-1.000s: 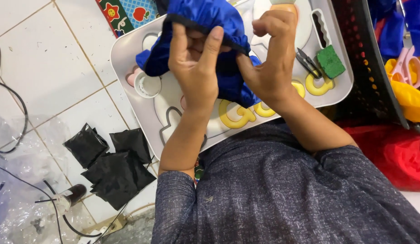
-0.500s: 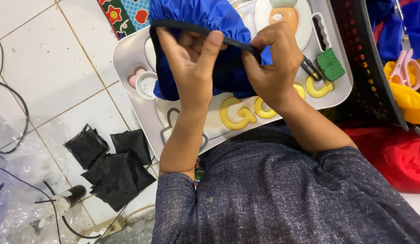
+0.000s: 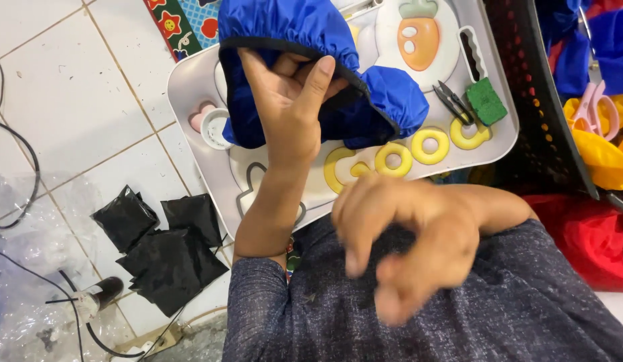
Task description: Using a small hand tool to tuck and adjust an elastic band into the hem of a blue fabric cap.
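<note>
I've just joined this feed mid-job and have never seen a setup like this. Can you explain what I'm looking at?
There is no machine here: a person works with bare hands, and the one camera sits on their head, looking down. The left hand is pushed up inside a blue elastic-edged fabric cover, holding it open. The right hand is off the cover, blurred and empty, close to the camera. Below lies a grey plastic tray with yellow rings, small black snips and a green block. Black packets lie on the tiled floor.
</note>
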